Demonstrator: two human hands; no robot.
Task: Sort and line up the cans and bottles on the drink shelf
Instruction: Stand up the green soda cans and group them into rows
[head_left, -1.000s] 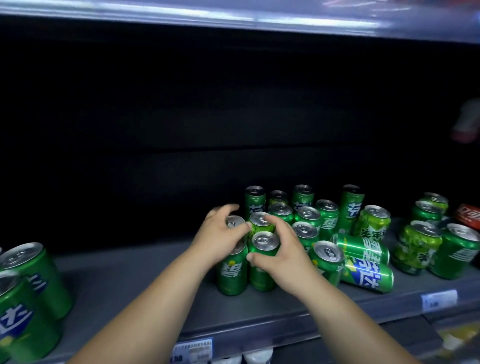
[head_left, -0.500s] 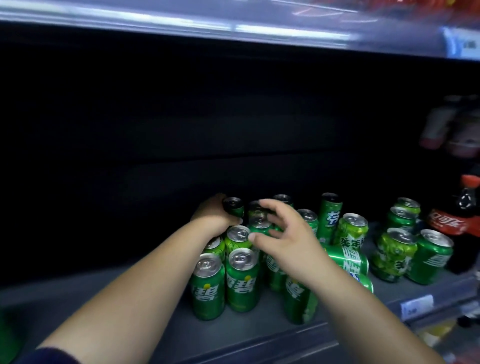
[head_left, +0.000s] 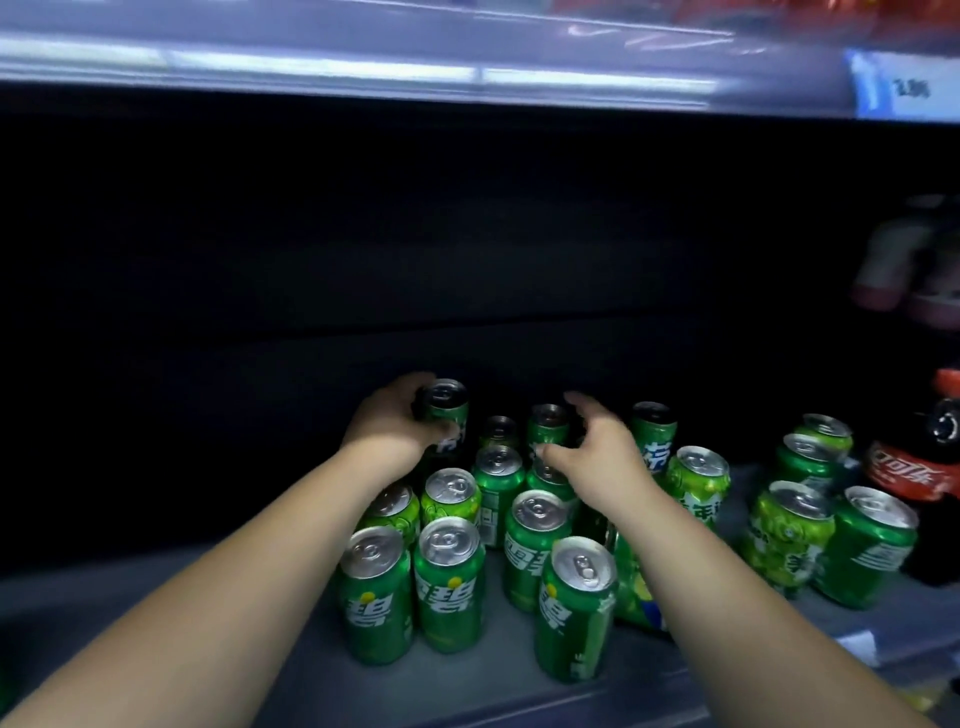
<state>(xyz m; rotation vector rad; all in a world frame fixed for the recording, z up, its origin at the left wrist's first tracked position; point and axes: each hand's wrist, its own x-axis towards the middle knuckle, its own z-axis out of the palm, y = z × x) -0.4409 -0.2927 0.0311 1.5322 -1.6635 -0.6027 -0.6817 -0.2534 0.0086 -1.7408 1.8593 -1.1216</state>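
Several green soda cans (head_left: 449, 582) stand in a loose cluster on the grey shelf (head_left: 156, 613). At the back left of the cluster, my left hand (head_left: 387, 421) grips a tall slim green can (head_left: 445, 410) and holds it upright. My right hand (head_left: 597, 457) hovers over the rear cans with fingers spread, its fingertips around a slim green can (head_left: 546, 423) but not closed on it. A can lying on its side (head_left: 636, 592) is partly hidden under my right forearm. More green cans (head_left: 789, 535) stand to the right.
A cola bottle with a red label (head_left: 919, 467) stands at the far right edge. The shelf back is dark. A lit shelf edge with a price tag (head_left: 904, 88) runs overhead. Bare grey shelf lies to the left of the cluster.
My left hand has closed on the slim can at the back and raised it. My right hand has reached deeper over the rear cans. The view has come closer.
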